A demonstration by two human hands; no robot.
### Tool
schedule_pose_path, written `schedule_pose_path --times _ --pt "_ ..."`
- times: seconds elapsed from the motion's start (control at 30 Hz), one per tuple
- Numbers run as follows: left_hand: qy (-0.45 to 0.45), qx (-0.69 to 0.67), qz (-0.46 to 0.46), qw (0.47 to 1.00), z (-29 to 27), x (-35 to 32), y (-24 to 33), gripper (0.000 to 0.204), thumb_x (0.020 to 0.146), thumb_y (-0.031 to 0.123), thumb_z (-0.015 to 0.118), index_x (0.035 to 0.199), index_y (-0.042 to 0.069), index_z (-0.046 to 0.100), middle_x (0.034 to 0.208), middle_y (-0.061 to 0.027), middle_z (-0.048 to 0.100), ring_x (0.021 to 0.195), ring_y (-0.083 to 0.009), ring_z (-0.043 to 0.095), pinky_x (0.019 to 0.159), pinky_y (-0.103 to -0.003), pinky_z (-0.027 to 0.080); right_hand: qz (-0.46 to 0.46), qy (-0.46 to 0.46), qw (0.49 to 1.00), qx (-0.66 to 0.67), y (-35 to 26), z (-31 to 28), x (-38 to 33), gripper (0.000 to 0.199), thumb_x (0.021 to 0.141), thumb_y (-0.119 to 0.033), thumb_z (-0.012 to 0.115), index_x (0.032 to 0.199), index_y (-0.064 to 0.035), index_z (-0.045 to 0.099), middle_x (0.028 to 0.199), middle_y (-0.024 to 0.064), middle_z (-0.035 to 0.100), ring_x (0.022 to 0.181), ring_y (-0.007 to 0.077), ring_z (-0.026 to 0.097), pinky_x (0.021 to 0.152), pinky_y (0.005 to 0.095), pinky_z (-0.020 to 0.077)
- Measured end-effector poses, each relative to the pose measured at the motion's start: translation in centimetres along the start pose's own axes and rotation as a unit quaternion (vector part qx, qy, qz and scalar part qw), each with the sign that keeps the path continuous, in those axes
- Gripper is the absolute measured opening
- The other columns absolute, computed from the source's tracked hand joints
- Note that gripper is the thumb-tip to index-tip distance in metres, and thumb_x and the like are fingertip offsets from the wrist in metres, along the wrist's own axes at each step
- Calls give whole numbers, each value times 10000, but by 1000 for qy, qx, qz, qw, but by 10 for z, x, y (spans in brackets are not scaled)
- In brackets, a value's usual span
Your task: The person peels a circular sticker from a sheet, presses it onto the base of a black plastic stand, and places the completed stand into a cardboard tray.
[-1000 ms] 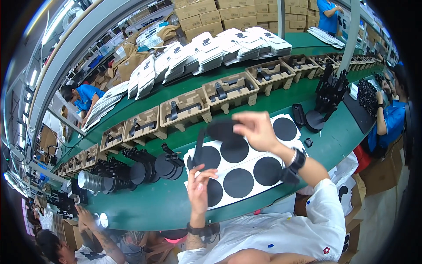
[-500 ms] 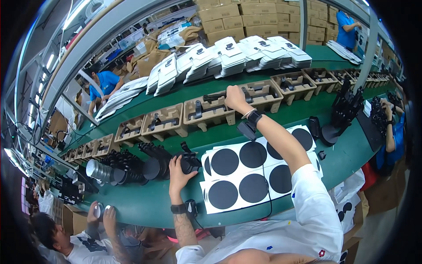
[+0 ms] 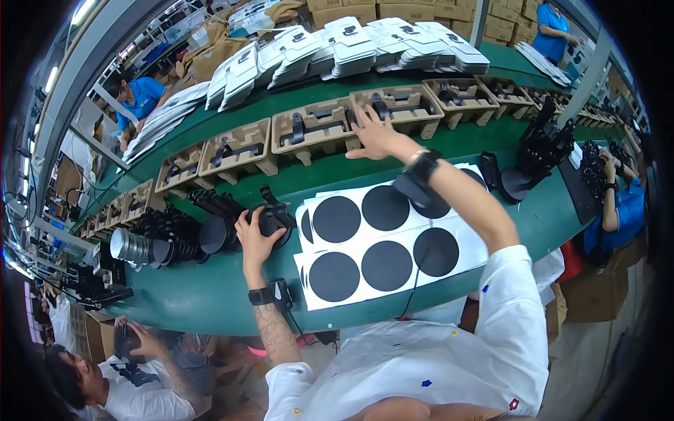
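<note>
Over the row of brown moulded trays (image 3: 414, 125), the right hand (image 3: 372, 135) is hanging with its fingers spread apart, their tips showing over the left end of one tray that is holding black parts (image 3: 381, 105). Farther left on the green table (image 3: 210, 298), the left hand (image 3: 258, 240) is curving around a black round-based part (image 3: 271, 222) near a black stack (image 3: 214, 236); whether it is pinching the part, I cannot tell. To the right, white sheets (image 3: 361, 243) are lying with black discs (image 3: 387, 266) on them
</note>
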State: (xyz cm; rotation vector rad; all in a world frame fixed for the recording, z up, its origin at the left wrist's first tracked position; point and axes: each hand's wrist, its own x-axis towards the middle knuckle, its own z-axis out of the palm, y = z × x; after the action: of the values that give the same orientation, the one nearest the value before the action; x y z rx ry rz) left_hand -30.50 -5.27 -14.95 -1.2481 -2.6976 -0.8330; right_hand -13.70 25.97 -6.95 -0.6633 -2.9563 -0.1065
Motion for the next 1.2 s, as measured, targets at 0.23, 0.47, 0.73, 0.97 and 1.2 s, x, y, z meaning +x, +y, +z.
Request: schedule_pose_path --times 0.23,0.47,0.73,0.97,1.2 --pt "-3 -71 -37 997 -42 -25 -7 829 601 216 822 1307 57 418 1290 -164 426 1218 -317 376 1026 -400 314 -175 2 932 317 -20 -59 -172 216 758 -14 570 973 1 584 971 159 589 939 326 559 860 392 464" --pt "89 -471 6 877 -91 -83 35 881 691 408 741 1356 -18 349 1390 -140 358 1286 -281 341 1075 -389 239 -184 99 945 250 -34 -17 -239 251 752 0 566 999 13 601 1033 167 590 1026 341 547 869 403 460" --pt "-108 -642 81 755 -42 -140 144 861 753 473 636 1397 17 293 1418 -129 349 1227 -243 409 991 -369 357 -149 89 931 322 -35 -26 -259 211 729 4 550 937 33 578 986 201 547 970 377 524 871 431 425" --pt "-100 -466 110 872 -27 -144 158 832 763 455 580 1388 -14 295 1421 -168 326 1217 -274 411 1028 -382 309 -152 120 936 292 -23 -13 -281 186 688 26 541 873 37 523 920 204 483 899 375 487 855 441 405" --pt "-115 -493 108 855 -32 -138 166 824 799 502 524 1398 -10 284 1413 -156 347 1273 -279 368 1059 -395 275 -54 403 785 467 35 17 -306 137 751 5 537 879 -11 491 951 137 502 919 268 501 873 395 417"
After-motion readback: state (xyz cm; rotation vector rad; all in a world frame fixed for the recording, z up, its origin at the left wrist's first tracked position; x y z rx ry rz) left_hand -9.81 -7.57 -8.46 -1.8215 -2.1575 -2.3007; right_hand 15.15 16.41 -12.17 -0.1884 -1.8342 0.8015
